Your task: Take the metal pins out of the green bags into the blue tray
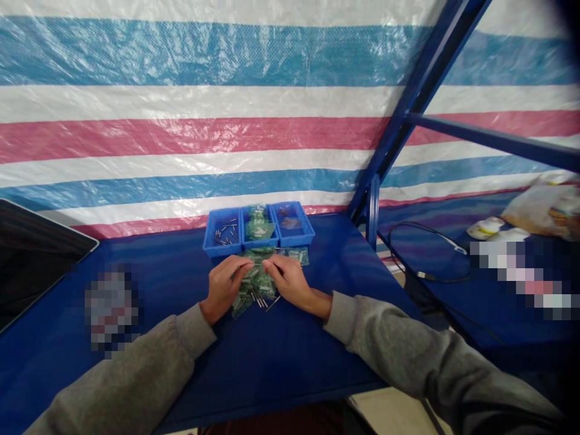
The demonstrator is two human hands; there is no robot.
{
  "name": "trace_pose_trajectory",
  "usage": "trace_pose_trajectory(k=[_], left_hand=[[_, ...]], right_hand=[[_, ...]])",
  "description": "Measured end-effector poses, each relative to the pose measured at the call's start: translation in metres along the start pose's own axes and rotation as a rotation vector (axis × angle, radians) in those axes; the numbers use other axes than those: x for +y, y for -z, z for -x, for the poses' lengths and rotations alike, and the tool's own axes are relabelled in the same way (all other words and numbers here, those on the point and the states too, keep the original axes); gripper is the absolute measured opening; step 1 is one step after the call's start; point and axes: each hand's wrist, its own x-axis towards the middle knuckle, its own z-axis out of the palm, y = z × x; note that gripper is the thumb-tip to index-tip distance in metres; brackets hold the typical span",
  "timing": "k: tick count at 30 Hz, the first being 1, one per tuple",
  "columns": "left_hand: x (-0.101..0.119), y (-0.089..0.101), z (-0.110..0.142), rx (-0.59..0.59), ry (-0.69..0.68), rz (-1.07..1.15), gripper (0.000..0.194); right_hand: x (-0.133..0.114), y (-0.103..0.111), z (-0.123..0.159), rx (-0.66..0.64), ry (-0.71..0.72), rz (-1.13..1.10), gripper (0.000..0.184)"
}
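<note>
Both hands meet at the centre of the frame, just below the middle, over a loose heap of small green bags point(254, 284) on the blue table point(290, 356). The left hand point(223, 284) sits at the heap's left edge, fingers curled inward with the tips resting on the green packets; it seems to be pinching one, though the view is too small to be sure. The right hand point(290, 279) lies on the right side of the heap, knuckles up, its fingertips bent down onto the same packets and almost touching the left hand's fingertips. The heap spreads under and between the 2 hands, with some bags poking out below the left hand towards the lower centre. A few thin metal pins point(263, 300) lie at the heap's lower edge, just below the right hand's thumb.

Just above the hands stand 3 blue trays in a row: the left tray point(212, 244) holds more metal pins, the middle tray point(258, 241) holds green bags, and the right tray point(309, 229) has something small and dark I cannot make out. Both forearms wear grey sleeves point(399, 350). A striped tarp point(181, 121) fills the upper frame, and a black cable point(426, 275) loops at the right.
</note>
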Motion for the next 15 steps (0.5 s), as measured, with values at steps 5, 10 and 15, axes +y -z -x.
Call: trace_pose_trajectory(k=[5, 10, 15], left_hand=[[-0.0016, 0.0001, 0.0004, 0.027, 0.044, -0.056, 0.013], [0.0011, 0.0028, -0.0011, -0.010, 0.024, -0.039, 0.015], [0.0038, 0.0031, -0.0027, -0.010, -0.029, 0.034, 0.009]], right_hand=[[-0.0009, -0.0008, 0.0002, 0.012, -0.005, -0.051, 0.022], [-0.0002, -0.0012, 0.0000, 0.008, 0.009, -0.037, 0.022], [0.0001, -0.0010, -0.0011, -0.014, 0.015, -0.022, 0.026]])
